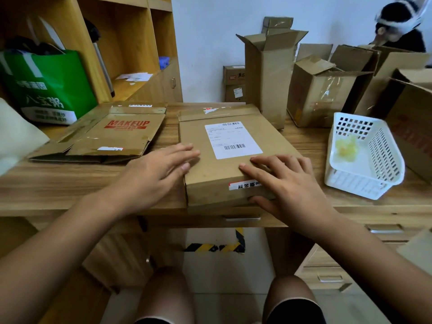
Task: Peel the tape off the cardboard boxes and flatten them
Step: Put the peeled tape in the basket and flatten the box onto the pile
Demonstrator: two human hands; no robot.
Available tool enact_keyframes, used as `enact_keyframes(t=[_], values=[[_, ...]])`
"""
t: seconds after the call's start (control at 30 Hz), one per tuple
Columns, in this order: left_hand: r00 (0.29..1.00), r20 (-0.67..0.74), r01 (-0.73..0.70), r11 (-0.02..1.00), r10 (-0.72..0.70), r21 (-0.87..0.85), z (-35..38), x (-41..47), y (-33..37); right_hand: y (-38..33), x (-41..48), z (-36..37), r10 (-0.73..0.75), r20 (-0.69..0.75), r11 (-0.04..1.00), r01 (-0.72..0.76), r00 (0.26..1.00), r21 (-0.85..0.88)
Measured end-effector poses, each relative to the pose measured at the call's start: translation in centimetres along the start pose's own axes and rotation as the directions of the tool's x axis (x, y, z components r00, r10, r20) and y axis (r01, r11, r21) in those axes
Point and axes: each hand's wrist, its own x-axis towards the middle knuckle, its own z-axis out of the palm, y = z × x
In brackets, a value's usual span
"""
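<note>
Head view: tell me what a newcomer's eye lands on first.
The labelled box lies mid-desk, the left hand flat on its left edge and the right hand gripping its near corner. To the left lies a flattened MAKEUP box; to the right a white basket holds a yellowish wad, with opened boxes standing behind.

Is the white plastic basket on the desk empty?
No, the white plastic basket holds a crumpled wad of yellowish clear tape near its back wall.
</note>
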Motion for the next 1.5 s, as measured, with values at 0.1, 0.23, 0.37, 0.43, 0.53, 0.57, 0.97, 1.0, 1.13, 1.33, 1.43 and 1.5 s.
enact_keyframes(t=[0.1,0.23,0.37,0.43,0.53,0.57,0.97,1.0,1.13,1.33,1.43,1.5], values=[[0.99,0.009,-0.138,0.989,0.138,0.045,1.2,-1.4,1.7,-0.2,0.1,0.3,-0.003,-0.013,1.0,0.003,1.0,-0.013],[0.969,0.006,-0.243,0.943,0.248,0.229,3.5,-2.1,2.4,-0.2,0.4,0.1,-0.015,-0.029,1.0,0.014,0.999,-0.002],[0.954,-0.107,-0.24,0.927,0.281,0.288,4.3,-2.2,2.4,0.0,0.3,-0.4,-0.045,-0.038,0.998,0.047,0.998,0.042],[0.939,-0.147,-0.257,0.919,0.311,0.3,4.4,-2.5,2.9,0.2,0.1,-0.6,-0.062,-0.059,0.995,0.066,0.996,0.073],[0.936,-0.151,-0.258,0.911,0.319,0.323,4.9,-2.9,3.5,0.3,0.1,-0.7,-0.087,-0.073,0.991,0.093,0.994,0.095],[0.935,-0.155,-0.256,0.911,0.318,0.322,5.0,-3.0,3.6,0.3,0.1,-0.8,-0.093,-0.072,0.99,0.1,0.993,0.102],[0.945,-0.112,-0.289,0.945,0.307,0.156,3.6,-1.8,1.8,2.7,-0.5,-1.3,-0.057,-0.002,0.974,0.056,0.998,0.218],[0.95,-0.098,-0.285,0.951,0.297,0.119,3.3,-1.7,1.5,3.2,-0.8,-1.2,-0.032,-0.007,0.968,0.032,0.999,0.248],[0.966,-0.061,-0.254,0.967,0.252,-0.023,2.2,-1.0,0.9,4.2,-0.9,-1.3,0.064,-0.03,0.912,-0.046,0.997,0.408],[0.988,-0.035,-0.156,0.977,0.152,-0.148,1.1,-0.5,0.7,4.2,-0.7,-1.3,0.272,-0.041,0.795,-0.2,0.962,0.572],[0.99,-0.031,-0.142,0.971,0.139,-0.191,0.9,-0.3,0.6,3.6,-1.7,0.1,0.48,0.062,0.628,-0.392,0.875,0.672],[0.99,-0.033,-0.139,0.968,0.135,-0.21,0.9,-0.3,0.5,3.0,-2.1,0.6,0.564,0.201,0.473,-0.512,0.801,0.717]])
